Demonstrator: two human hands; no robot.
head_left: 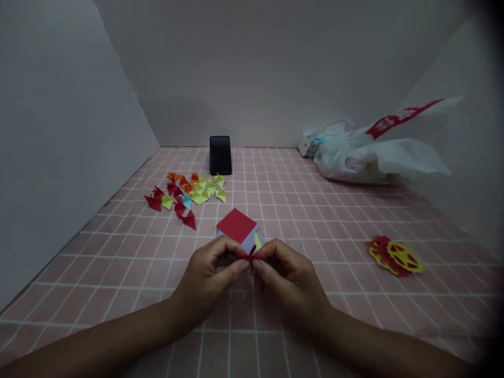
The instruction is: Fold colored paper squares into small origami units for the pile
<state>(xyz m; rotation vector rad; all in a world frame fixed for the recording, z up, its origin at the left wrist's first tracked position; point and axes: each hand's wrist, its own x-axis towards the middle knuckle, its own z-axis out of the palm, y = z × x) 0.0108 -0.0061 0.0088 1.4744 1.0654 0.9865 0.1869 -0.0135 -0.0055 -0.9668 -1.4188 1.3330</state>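
Observation:
A small folded piece of red paper [252,256] is pinched between my two hands, mostly covered by the fingertips, with a narrow tip sticking up. My left hand [216,268] grips its left side between thumb and index finger. On the right side, my right hand [285,270] holds it the same way. Just beyond the hands lies a stack of square paper sheets [237,224], red on top, with lilac and yellow showing beneath. Several folded paper figures [200,191] in red, orange, yellow and light blue are grouped farther off to the left.
A black phone [220,155] leans at the back of the pink gridded tablecloth [275,199]. At the back right a white plastic bag [378,157] lies beside a small box [307,145]. Red and yellow paper cutouts [397,257] sit to the right. Pale walls enclose the table.

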